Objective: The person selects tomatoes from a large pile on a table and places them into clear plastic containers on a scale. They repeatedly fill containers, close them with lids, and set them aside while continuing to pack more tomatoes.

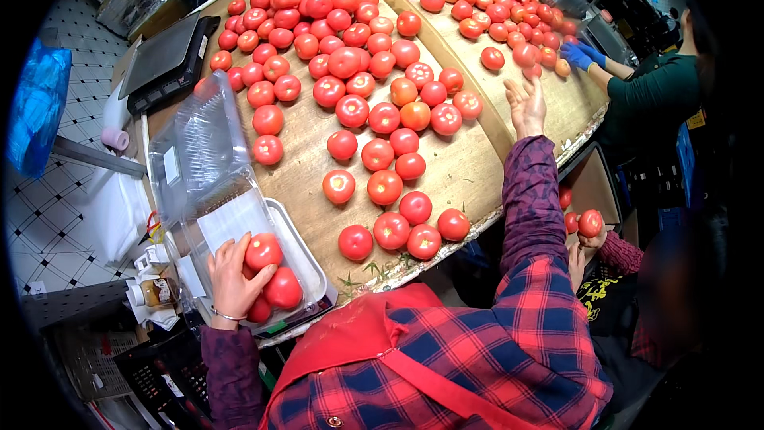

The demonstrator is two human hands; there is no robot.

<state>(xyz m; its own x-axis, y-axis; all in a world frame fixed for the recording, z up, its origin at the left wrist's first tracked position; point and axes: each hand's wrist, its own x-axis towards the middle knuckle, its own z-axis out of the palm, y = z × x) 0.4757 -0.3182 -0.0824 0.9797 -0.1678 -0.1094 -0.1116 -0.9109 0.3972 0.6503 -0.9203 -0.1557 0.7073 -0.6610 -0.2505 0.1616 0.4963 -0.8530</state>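
Note:
A clear plastic clamshell box (197, 161) lies with its lid folded back at the table's left front. Its base holds a white liner (233, 218) and several tomatoes (283, 288). My left hand (230, 275) is in the base, thumb and fingers around a red tomato (263, 251). White rim of a tray (310, 257) shows beside the box. My right hand (527, 106) reaches over the wooden divider (471, 86), palm up, fingers apart. Just past its fingertips is a tomato (532, 70); I cannot tell whether they touch.
Loose tomatoes (334, 6) heap across the wooden table (298, 185), with more beyond the divider. A flat-topped scale (164, 57) stands at left. On the right, a blue-gloved hand (578, 57) reaches among tomatoes; below, another person's hand (594, 239) holds a tomato near a bin (588, 179).

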